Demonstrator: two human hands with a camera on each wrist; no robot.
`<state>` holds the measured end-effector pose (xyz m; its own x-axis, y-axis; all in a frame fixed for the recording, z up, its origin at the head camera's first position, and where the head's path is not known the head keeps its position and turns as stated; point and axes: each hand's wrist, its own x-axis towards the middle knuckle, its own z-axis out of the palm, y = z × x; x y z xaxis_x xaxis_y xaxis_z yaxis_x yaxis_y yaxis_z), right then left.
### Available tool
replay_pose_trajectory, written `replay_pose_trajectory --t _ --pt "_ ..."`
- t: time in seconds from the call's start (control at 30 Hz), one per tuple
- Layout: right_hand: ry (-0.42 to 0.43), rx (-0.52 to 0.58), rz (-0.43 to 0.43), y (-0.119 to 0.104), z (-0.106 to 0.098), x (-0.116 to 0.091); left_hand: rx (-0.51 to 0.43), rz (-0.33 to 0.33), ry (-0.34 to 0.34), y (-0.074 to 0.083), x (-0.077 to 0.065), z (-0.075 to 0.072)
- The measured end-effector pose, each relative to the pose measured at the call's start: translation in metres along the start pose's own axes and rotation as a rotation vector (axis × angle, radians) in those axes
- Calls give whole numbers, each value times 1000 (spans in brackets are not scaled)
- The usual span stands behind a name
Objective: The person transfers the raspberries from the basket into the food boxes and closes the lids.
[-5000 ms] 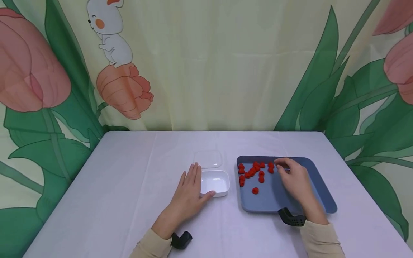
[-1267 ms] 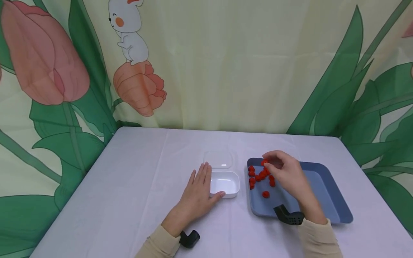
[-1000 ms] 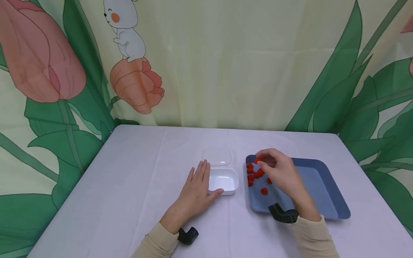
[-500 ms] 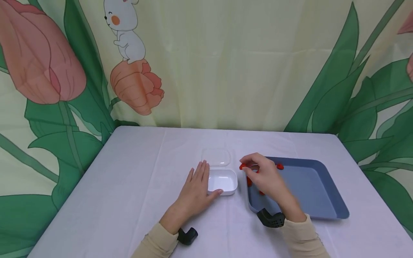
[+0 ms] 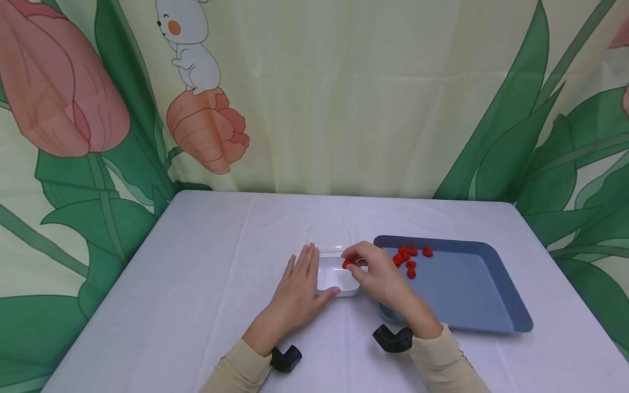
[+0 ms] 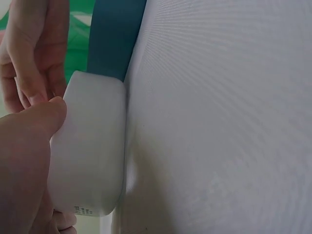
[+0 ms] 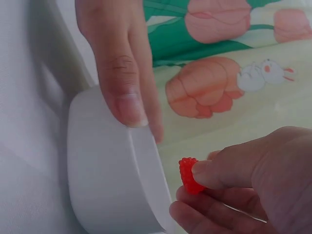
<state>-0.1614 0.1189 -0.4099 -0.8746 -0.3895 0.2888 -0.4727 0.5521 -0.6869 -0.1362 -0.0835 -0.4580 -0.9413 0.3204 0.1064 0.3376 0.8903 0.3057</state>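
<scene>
1. Far left, behind table: fabric backdrop point(image 5: 113, 218) printed with pink tulips, green leaves and white rabbit on orange carrot.
2. Left of centre: left hand point(image 5: 292, 303), fingers straight along left side of rounded white box point(image 5: 332, 279), thumb over near rim.
3. Centre: box upright, opening up, on table point(image 5: 147, 327) covered with white cloth.
4. Just beyond box: shallow transparent rectangular lid point(image 5: 328, 238) with rounded corners.
5. Over far right part of box opening, apart from rim: small bumpy red raspberry point(image 7: 187, 179), pinched between thumb and fingertips of right hand point(image 5: 385, 278).
6. Right: rectangular blue-grey tray point(image 5: 472, 295), with several matching red raspberries point(image 5: 411, 273) grouped toward far left corner.
</scene>
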Motion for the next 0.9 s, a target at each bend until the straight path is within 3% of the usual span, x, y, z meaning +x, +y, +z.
replay_pose_trajectory --t 0.43,0.9 --pt "-26 -44 28 2 9 1 1 7 -17 2 -1 0" --pt "-41 -64 -21 5 13 0 -1 9 -9 3 -2 -1"
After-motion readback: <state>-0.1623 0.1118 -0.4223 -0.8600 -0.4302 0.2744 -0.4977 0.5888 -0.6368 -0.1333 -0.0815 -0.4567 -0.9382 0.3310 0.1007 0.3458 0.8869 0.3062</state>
